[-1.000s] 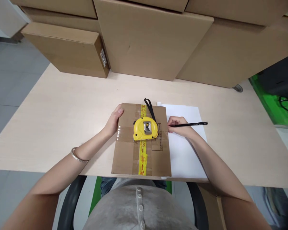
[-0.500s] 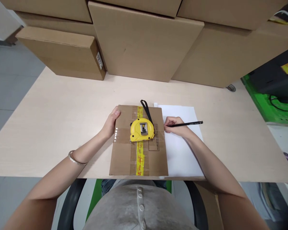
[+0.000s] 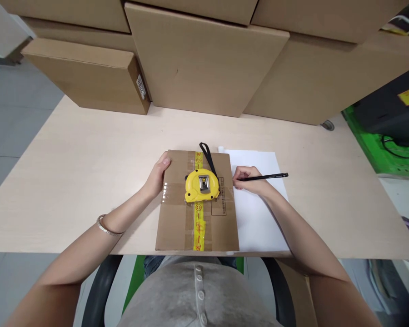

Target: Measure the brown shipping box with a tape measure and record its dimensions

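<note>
A flat cardboard box point(image 3: 177, 222) with yellow tape down its middle lies on the table point(image 3: 88, 172) in front of me. On top of it sits a yellow tape measure point(image 3: 202, 186) with a black strap. My left hand point(image 3: 157, 175) grips the box's left edge, thumb on top. My right hand point(image 3: 247, 178) is closed around a black pencil point(image 3: 271, 176), its tip on the white sheet of paper point(image 3: 259, 218) just beside the box's right edge.
Large cardboard boxes point(image 3: 204, 59) are stacked along the back of the table, one flat box point(image 3: 85, 77) at the back left. A green and black bin point(image 3: 388, 136) stands to the right. A grey chair point(image 3: 98, 290) is under me.
The camera view shifted slightly a second ago. Both hands, the box and the pencil have stayed where they were.
</note>
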